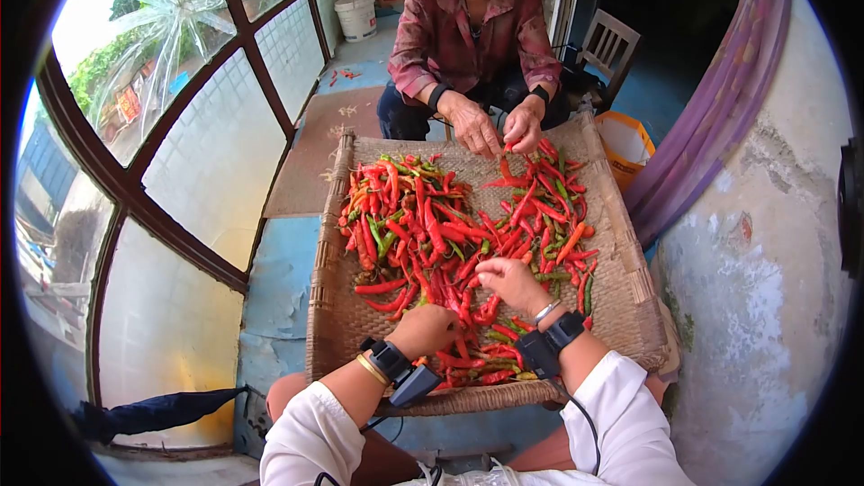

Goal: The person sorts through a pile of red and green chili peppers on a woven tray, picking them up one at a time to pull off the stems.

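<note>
Red chili peppers (pixel 432 225), with green and orange ones among them, lie heaped on a woven tray (pixel 630 306). My left hand (pixel 423 331) is closed over the near part of the heap, its fingers curled inward. A red chili shows right beside those fingers, but whether they grip it is hidden. Farther forward and to the right, my right hand (pixel 511 283) has thumb and fingertips drawn together above the peppers. What it pinches, if anything, is too small to make out. A smaller pile of red and green chilies (pixel 490 364) lies at the tray's near edge, between my wrists.
Across the tray sits another person (pixel 472 45), both hands on a red chili (pixel 506 165). Windows line the left; a plastered wall (pixel 765 306) and purple curtain (pixel 720 126) stand right. An orange-and-white container (pixel 625 139), a wooden chair (pixel 612 45) and a white bucket (pixel 357 18) are farther back.
</note>
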`<state>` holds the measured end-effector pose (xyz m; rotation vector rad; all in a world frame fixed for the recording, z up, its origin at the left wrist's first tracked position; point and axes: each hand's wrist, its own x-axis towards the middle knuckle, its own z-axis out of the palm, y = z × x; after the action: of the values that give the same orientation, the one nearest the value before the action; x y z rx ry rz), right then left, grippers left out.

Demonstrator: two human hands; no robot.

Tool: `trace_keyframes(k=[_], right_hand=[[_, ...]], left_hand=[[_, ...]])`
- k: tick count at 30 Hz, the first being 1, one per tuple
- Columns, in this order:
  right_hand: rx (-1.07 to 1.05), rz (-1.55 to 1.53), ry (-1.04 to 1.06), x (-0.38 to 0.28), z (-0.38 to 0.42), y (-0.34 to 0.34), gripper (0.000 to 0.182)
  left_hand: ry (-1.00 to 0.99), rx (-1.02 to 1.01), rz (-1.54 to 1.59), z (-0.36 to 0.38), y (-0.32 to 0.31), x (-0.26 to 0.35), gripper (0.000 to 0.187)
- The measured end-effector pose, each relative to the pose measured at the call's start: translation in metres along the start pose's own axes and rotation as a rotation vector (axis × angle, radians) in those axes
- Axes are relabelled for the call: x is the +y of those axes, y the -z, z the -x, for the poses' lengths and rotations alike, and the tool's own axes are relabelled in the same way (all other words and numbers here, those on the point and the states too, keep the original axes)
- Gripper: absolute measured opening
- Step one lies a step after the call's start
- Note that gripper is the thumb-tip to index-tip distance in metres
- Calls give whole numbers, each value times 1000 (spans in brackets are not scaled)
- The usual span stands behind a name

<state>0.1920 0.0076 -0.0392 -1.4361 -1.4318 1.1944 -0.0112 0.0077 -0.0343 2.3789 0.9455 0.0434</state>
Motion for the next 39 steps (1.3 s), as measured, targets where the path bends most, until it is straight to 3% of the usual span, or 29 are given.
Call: trace_keyframes(k=[2, 4, 7, 8, 10, 12, 14, 19, 22, 25, 27, 31, 33, 34, 35, 37, 39], right_hand=[[-148, 78, 11, -9, 5, -5, 27], [-201, 65, 56, -18, 11, -10, 28], [-301, 44, 122, -18, 12, -12, 30], [-319, 2, 42, -21, 12, -12, 31], [-337, -48, -39, -23, 14, -15, 32], [-285, -320, -129, -26, 16, -19, 31], [-337, -216, -163, -31, 17, -19, 29], [-347, 65, -141, -30, 16, -20, 16], [-315, -67, -180, -25, 15, -16, 10], [-276, -207, -222, -30, 13, -5, 6], [-102, -385, -190, -31, 9, 11, 7], [98, -744, -127, -32, 4, 39, 9], [491, -975, -102, -40, 6, 38, 23], [490, -974, -102, -34, 6, 38, 23], [489, -935, -160, -24, 7, 38, 25], [483, -896, -218, -15, 8, 38, 27], [213, -886, -218, -13, 7, 37, 26]], left_hand=[[37, 46, 47, -4, 8, 2, 18], [2, 214, 331, -8, 14, 2, 18], [69, 224, 578, -10, 12, 2, 30], [70, 222, 577, -13, 8, 0, 30], [2, 335, 673, -14, 4, -1, 51], [46, 331, 593, -9, 14, 13, 59], [98, 277, 479, -8, 18, 16, 78], [-36, 219, 262, -6, 14, 18, 76], [20, 197, 202, -4, 16, 21, 74], [6, 201, 336, -8, 10, 9, 62], [-113, 149, 322, -9, 6, -2, 47], [-100, 96, 268, -4, 15, -2, 36], [-24, 134, 152, -4, 21, -4, 35], [116, 70, 101, -6, 27, -3, 35], [116, 72, 101, -5, 30, -5, 35], [160, 304, -3, 0, 33, -11, 34], [182, 337, 5, -1, 28, -21, 34]])
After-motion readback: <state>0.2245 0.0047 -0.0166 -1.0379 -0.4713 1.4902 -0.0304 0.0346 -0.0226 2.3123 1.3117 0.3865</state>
